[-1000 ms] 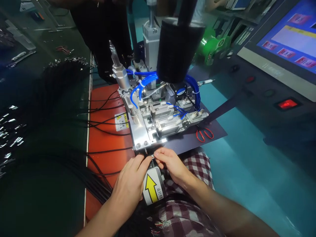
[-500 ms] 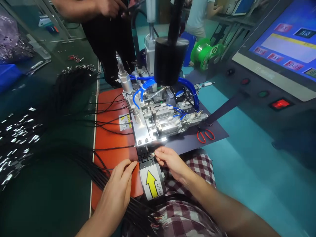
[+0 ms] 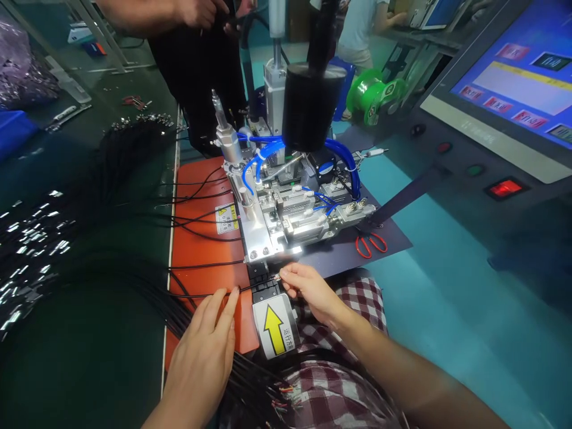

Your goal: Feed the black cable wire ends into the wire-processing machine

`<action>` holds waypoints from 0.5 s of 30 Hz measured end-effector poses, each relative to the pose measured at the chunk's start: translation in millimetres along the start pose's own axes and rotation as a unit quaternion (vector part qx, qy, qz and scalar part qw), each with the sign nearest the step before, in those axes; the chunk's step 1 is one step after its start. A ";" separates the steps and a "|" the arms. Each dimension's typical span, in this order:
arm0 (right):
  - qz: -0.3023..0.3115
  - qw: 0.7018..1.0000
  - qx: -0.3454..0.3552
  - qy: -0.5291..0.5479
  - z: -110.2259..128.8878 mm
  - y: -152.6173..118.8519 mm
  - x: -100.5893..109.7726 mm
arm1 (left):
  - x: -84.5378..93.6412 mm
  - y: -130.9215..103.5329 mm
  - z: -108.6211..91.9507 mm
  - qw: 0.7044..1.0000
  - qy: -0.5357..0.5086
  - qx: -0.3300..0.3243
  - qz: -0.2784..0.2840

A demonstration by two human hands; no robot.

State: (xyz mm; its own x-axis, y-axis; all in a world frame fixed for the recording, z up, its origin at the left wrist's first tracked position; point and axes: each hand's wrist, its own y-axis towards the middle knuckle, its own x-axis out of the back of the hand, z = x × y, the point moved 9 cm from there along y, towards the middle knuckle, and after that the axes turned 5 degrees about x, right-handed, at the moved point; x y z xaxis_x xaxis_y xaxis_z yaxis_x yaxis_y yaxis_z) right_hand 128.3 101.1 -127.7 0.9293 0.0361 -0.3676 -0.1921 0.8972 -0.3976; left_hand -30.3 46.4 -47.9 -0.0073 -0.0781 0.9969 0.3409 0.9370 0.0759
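Black cable (image 3: 248,287) crosses the orange desk's (image 3: 196,253) right edge, its end pinched in the right hand (image 3: 313,295) while the left hand (image 3: 203,351), loosely open, rests fingertips on it, seemingly to keep it straight.

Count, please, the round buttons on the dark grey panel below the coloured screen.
3: black button, red button and green button, in a slanting row toward the lit red switch. Others may be outside the picture.

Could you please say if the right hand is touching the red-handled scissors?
Apart; the head view shows dark plate between the right hand and the scissors.
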 end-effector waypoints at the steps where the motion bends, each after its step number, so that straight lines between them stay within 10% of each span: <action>1: 0.000 1.000 0.006 -0.001 0.9 -0.2 -0.4 | 1.6 1.4 -0.4 1.000 -0.003 0.004 0.000; 15: -0.005 0.996 0.073 -0.047 7.6 3.1 1.4 | 2.4 59.3 -45.9 0.973 -0.210 -0.077 0.056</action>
State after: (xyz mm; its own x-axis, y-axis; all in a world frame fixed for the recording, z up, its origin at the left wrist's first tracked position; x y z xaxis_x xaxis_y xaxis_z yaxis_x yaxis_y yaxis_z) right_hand 131.4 107.3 -123.0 0.9580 0.0618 -0.2802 -0.1410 0.9519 -0.2721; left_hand 33.0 86.1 -41.9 -0.3337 0.1976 0.9217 0.4976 0.8674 -0.0058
